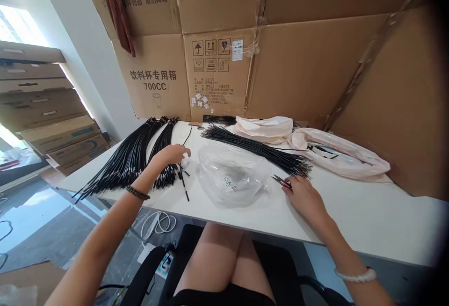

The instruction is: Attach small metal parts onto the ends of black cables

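White bench (351, 212), cardboard wall (298, 62) behind. Left hand (171, 154) rests fingers-down on the black cable bundle (129, 158) at bench left, grip loose, nothing clamped. Right hand (303, 193) lies flat by small snips (280, 181), fingertips touching them, just beside the clear plastic bag (231, 175) and second cable bundle (259, 149).

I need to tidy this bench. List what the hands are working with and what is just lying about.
In hand:
left hand on the black cable bundle
right hand at the small snips

Lying about:
clear plastic bag
pink bags
cardboard screen
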The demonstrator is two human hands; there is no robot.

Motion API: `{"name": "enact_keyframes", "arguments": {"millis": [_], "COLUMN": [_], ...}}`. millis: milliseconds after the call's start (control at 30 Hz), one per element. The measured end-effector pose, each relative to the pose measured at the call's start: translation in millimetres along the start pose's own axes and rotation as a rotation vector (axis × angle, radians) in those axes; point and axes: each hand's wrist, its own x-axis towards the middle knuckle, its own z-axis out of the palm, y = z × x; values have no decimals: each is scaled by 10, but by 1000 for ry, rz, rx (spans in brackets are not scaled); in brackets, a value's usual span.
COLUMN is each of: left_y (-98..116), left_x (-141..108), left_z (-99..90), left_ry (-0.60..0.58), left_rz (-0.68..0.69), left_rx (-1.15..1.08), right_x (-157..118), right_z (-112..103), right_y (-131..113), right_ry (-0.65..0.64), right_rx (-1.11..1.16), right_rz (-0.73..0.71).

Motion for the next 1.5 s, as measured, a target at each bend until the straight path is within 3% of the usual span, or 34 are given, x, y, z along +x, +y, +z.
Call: {"name": "enact_keyframes", "arguments": {"millis": [133, 233, 300, 400, 533, 667, 800, 967, 1133, 1233, 1300, 1367, 1500], "left_y": [82, 124, 131, 109, 46, 42, 122, 146, 259, 442, 549, 606, 602], "left_x": [-354, -604, -679, -667, -655, -872, -1108, -1161, -1450, -1719, -1828, -1867, -1887], "left_z": [120, 236, 322, 429, 477, 473, 494, 528, 582, 656, 713, 764, 782], "left_ry": [-14, 25, 72, 148, 212, 227, 152, 38, 58, -154, -338, -424, -357], "left_rz": [270, 411, 469, 542, 640, 702, 711, 579, 132, -111, -205, -290, -451], "left_rx": [153, 226, 269, 323, 350, 288, 133, -181, -613, -944, -1171, -1370, -1656], "right_x": [-146, -442, -663, -917, -1073, -1090, -1043, -1016, -964, -958, -1001, -1062, -1060], "right_z": [-93, -141, -125, 1, 355, 675, 756, 705, 665, 688, 707, 701, 570], "right_y": [-147, -592, -1019, -1663, -2152, -2249, -2382, -2622, -2641, -2617, -2590, -2534, -2379], "right_ry": [117, 77, -124, -577, -1088, -1180, -1263, -1179, -1135, -1159, -1146, -1119, -1095], "right_rx": [247, 523, 740, 1073, 1413, 1644, 1811, 1907, 1801, 1670, 1604, 1570, 1602], "right_rz": [-30, -112, -236, -406, -350, -106, 33, 124, 12, -99, -150, -167, -85]}}
